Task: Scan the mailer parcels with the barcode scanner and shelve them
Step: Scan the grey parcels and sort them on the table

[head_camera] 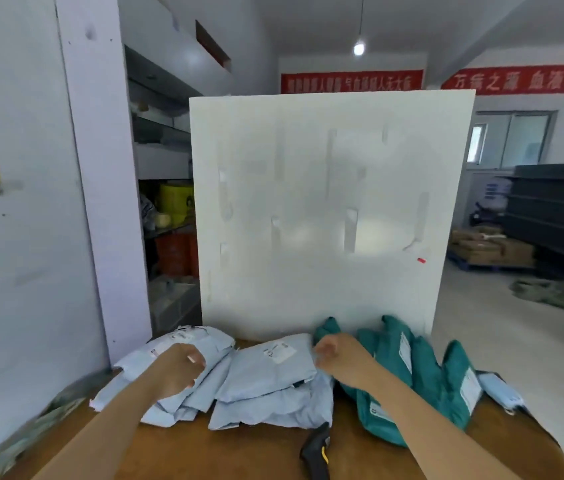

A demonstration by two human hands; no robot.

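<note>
right hand (337,356): fingers curled in, knuckles at the right edge of the middle pale blue mailer (266,375); cannot tell whether it pinches that edge or only hovers. left hand (181,370): also curled to a fist, over the left pile of pale blue mailers (211,341), nothing plainly held. all of these lie on the wooden table (239,455) at the foot of the white board (325,209). green mailers (425,375) slump at the board's right corner. barcode scanner (316,452) lies untouched in front of the board, nearer the person. judgement: mailers look light, soft, slick film with loose contents; best taken by a corner or flat edge, label kept up for the scan.
</note>
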